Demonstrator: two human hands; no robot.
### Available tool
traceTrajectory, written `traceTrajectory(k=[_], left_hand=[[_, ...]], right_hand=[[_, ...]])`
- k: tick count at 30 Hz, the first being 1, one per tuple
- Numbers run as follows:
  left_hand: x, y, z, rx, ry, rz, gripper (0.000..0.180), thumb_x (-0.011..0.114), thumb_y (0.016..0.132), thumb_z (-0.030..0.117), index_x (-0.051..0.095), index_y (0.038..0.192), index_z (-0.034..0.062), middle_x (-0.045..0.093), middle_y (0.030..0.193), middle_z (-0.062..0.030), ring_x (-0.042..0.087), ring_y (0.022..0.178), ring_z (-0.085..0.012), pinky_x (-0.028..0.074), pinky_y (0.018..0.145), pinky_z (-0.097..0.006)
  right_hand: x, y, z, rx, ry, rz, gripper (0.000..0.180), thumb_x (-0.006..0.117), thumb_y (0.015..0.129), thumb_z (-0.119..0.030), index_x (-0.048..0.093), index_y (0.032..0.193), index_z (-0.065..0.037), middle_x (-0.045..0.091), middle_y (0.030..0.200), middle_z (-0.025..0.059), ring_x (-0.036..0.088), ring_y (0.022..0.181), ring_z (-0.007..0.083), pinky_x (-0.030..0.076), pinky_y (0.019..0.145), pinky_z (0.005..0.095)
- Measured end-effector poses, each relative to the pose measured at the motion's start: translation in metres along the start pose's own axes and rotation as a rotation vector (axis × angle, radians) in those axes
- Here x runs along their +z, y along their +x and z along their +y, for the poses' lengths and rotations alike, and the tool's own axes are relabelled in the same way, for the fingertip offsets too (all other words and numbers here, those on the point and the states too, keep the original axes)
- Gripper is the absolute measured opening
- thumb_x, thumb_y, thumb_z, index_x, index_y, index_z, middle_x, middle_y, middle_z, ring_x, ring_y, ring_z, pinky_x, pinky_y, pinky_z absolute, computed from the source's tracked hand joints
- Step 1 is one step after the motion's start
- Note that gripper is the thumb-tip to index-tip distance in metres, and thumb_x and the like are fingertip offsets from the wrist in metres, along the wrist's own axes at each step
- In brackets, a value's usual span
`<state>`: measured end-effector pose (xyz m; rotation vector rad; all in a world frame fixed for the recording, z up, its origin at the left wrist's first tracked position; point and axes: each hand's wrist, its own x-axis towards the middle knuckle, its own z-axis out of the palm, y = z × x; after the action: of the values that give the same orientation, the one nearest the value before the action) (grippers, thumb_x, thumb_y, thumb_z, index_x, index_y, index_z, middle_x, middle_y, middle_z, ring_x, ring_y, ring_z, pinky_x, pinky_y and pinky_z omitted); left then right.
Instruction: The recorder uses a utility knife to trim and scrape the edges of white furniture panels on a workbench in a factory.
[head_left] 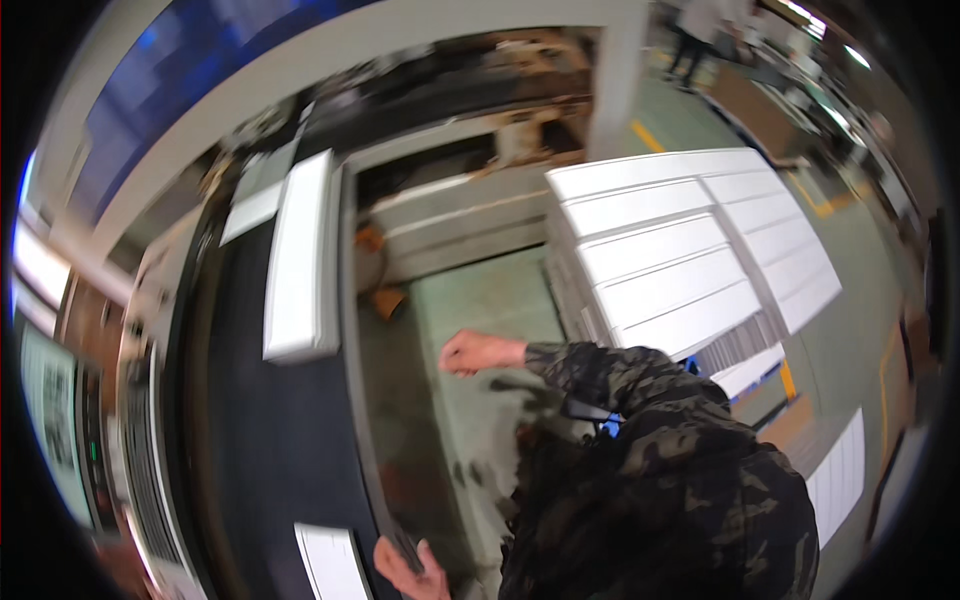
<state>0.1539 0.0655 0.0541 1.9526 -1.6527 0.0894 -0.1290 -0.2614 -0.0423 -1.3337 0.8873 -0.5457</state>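
Observation:
My left hand (405, 570) is at the bottom edge of the picture, fingers closed around the dark metal side rail (362, 440) of a black conveyor table (250, 430). Out over the green floor, my right hand (470, 352) is curled into a fist at the end of a camouflage sleeve, and nothing shows in it. A long white panel (300, 255) lies on the black surface to the left of that hand. Another white panel (330, 560) lies just left of my left hand. The picture is motion-blurred.
A tall stack of white panels (680, 250) stands on a pallet to the right. More white panels (840, 470) lie at lower right. A machine control panel with a screen (55, 420) is at far left. Other people stand far off at top right (695, 30).

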Motion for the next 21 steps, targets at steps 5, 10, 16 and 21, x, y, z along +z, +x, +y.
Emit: traceTrajectory(k=[5,10,16,21], left_hand=[[0.057,0.079,-0.036,0.220,0.174,-0.015,0.028,0.060,0.103,0.015,0.066,0.117,-0.0084,0.061,0.130,-0.0267,0.058,0.119,-0.0447,0.045,0.107,-0.055],[0.112,0.118,-0.078,0.373,0.578,0.074,0.045,0.059,0.105,0.021,0.054,0.134,-0.0129,0.059,0.133,-0.0295,0.058,0.119,-0.0445,0.046,0.107,-0.051],[0.115,0.124,-0.067,0.195,0.313,0.088,0.056,0.064,0.102,0.032,0.053,0.135,-0.0121,0.055,0.131,-0.0307,0.057,0.118,-0.0452,0.048,0.103,-0.050],[0.121,0.120,-0.075,0.171,0.265,0.126,0.048,0.067,0.100,0.031,0.062,0.126,-0.0097,0.062,0.124,-0.0262,0.061,0.112,-0.0409,0.049,0.101,-0.049]], right_hand=[[-0.077,0.001,-0.001,0.037,-0.087,0.235,0.025,0.065,0.096,-0.028,0.071,0.092,-0.003,0.065,0.078,0.0021,0.060,0.073,0.0112,0.051,0.066,0.0297],[-0.136,-0.020,0.027,0.098,-0.197,0.463,0.033,0.063,0.097,-0.031,0.068,0.082,-0.002,0.063,0.074,0.0045,0.059,0.070,0.0142,0.047,0.065,0.0338],[-0.156,-0.011,0.011,0.105,0.097,0.690,0.029,0.057,0.099,-0.025,0.062,0.083,-0.001,0.060,0.071,0.0074,0.057,0.065,0.0153,0.047,0.060,0.0330],[-0.122,0.045,-0.040,-0.034,0.219,0.731,0.028,0.058,0.095,-0.021,0.064,0.080,0.001,0.061,0.068,0.0124,0.061,0.060,0.0213,0.050,0.059,0.0397]])
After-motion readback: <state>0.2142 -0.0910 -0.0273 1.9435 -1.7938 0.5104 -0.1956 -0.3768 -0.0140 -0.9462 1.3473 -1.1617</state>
